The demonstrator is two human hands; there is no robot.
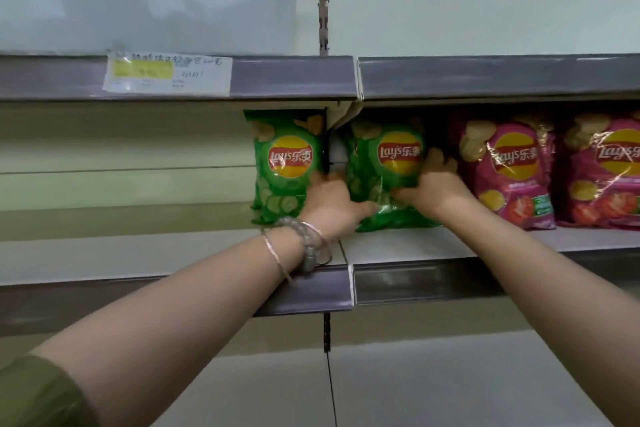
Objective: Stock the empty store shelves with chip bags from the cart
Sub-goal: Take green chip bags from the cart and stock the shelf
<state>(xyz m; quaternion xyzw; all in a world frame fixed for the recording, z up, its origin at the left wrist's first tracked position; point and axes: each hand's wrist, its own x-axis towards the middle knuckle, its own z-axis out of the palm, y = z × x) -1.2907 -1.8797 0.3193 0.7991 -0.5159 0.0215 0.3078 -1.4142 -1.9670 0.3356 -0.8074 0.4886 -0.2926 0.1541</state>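
We see the person's left hand [329, 201] and right hand [434, 185] both on one glossy green foil chip bag [388, 163]. It stands just right of the frame's centre on the cream metal middle shelf [388, 248]. The left hand grips the bag's lower left edge, with its fingers tucked out of sight beside the bag and its thumb lying across the crumpled bottom. The right hand is curled round the lower right edge, fingertips hidden behind it. A second green chip bag [284, 163] stands just to the left, beyond the upright post. A pink foil chip bag [509, 166] stands just right of the right hand, with another pink bag [606, 166] at the frame's right edge. The cart is out of view.

We judge the step in hand to be seating this bag upright in its row. To do it well, we would keep the grip low and light, since puffed foil dents and the chips inside crush easily. We would push the base back until it sits flat on the shelf, then square the face so the logo looks forward like its neighbours. The bottom looks folded forward, so we would smooth it under before letting go. We would set the bag just beside the nearest pink one without overlapping it. The shelf toward the frame's left has no bags yet, so much stocking appears to remain.
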